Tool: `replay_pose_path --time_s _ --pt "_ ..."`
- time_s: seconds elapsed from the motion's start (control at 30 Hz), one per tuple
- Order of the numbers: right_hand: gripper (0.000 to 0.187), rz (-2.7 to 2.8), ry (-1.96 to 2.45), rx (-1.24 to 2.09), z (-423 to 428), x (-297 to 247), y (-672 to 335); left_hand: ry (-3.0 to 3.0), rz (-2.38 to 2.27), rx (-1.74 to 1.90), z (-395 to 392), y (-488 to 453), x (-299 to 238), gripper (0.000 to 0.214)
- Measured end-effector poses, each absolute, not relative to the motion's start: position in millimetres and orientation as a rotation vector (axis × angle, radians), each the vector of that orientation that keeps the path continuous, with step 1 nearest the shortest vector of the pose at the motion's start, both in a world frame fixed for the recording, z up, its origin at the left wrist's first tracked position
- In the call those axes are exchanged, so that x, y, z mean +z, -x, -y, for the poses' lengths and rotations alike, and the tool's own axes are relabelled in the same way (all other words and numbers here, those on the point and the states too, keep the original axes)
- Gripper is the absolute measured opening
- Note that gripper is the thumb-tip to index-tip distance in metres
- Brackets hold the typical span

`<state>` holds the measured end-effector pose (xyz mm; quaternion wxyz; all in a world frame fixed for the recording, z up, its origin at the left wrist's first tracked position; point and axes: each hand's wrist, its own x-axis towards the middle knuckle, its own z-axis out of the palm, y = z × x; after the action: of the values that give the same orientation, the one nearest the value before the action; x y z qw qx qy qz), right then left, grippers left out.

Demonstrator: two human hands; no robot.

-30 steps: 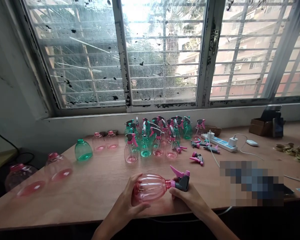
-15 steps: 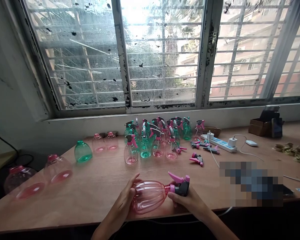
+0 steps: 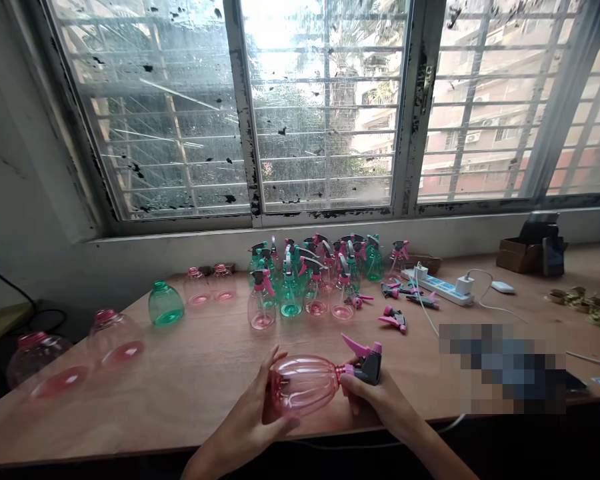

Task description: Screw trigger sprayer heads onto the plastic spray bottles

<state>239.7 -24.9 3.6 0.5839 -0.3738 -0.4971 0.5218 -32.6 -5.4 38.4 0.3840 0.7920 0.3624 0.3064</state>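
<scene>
A clear pink spray bottle (image 3: pixel 305 385) lies sideways above the table's front edge, its base to the left. My left hand (image 3: pixel 261 407) is closed round the base, fingers behind it and thumb along the lower side. At the neck, my right hand (image 3: pixel 375 393) grips the pink collar below the black and pink spray head (image 3: pixel 369 363), whose pink trigger points up and left. The spray head sits on the bottle's neck. Part of my right fingers is hidden behind the collar.
Spray bottles with heads (image 3: pixel 316 297), pink and green, stand grouped by the window. Loose spray heads (image 3: pixel 394 319) lie right of them. Headless bottles, including a green one (image 3: pixel 166 303), stand left. A power strip (image 3: pixel 443 288) and a blurred-out patch (image 3: pixel 505 370) are at right.
The bottle has shifted slightly right and up, its head tilting a little. My left thumb has moved from the top of the base to its lower side.
</scene>
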Motion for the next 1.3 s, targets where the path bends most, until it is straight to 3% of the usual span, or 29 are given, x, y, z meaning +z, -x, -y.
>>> replay_pose_path --time_s 0.07,0.23,0.4,0.63,0.77,0.93,1.1,1.3 --pt "0.045 1.177 0.881 1.221 26 3 -239 -2.026 -0.931 0.775 5 33 37 0.105" --pt "0.050 1.271 0.904 1.229 30 4 -239 -1.873 -0.971 0.796 0 39 33 0.078" --pt "0.048 1.259 0.900 1.245 31 7 -239 -1.859 -0.958 0.774 3 38 44 0.066" --pt "0.044 1.211 0.854 1.245 28 6 -239 -1.803 -0.888 0.806 0 36 40 0.085" --pt "0.043 1.250 0.866 1.224 29 6 -239 -1.699 -0.815 0.858 -2 34 35 0.107" --pt "0.048 1.294 0.884 1.227 28 1 -241 -1.757 -0.797 0.866 -4 36 28 0.092" --pt "0.067 1.312 0.948 1.224 25 -5 -242 -1.757 -0.788 0.905 -8 42 17 0.094" --pt "0.067 1.324 1.015 1.189 22 -7 -241 -1.770 -0.901 0.868 -2 38 28 0.096"
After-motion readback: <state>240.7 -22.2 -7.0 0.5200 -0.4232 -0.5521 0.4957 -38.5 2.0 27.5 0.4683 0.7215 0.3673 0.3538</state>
